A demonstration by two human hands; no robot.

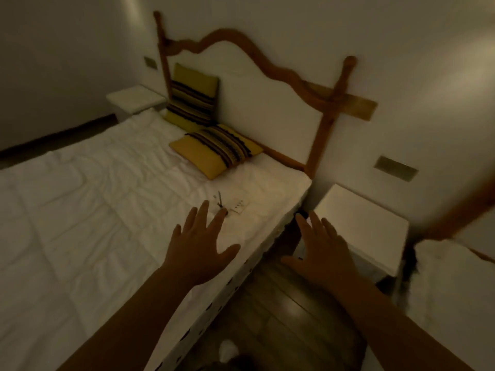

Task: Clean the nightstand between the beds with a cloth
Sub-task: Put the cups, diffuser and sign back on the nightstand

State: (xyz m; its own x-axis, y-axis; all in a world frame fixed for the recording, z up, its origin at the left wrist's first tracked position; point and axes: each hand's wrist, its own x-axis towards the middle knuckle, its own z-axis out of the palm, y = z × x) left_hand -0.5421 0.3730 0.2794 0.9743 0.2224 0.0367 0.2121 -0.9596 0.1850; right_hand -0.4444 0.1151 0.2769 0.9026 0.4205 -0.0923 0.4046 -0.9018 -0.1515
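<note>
Over the bed (80,210) the left hand (199,245) hangs flat with fingers spread, holding nothing, the right hand (320,250) is spread too and nearer the nightstand (361,218), which lies just ahead and right of it; no cloth shows.

A white bed (93,210) fills the left, a wooden headboard (241,49) on the wall behind it. One striped yellow pillow (191,96) leans upright against the headboard; another (217,149) lies flat just in front. A small white card (238,207) lies near the bed's edge. A wall plate (396,168) sits at right. Dark wood floor (281,303) shows below.
</note>
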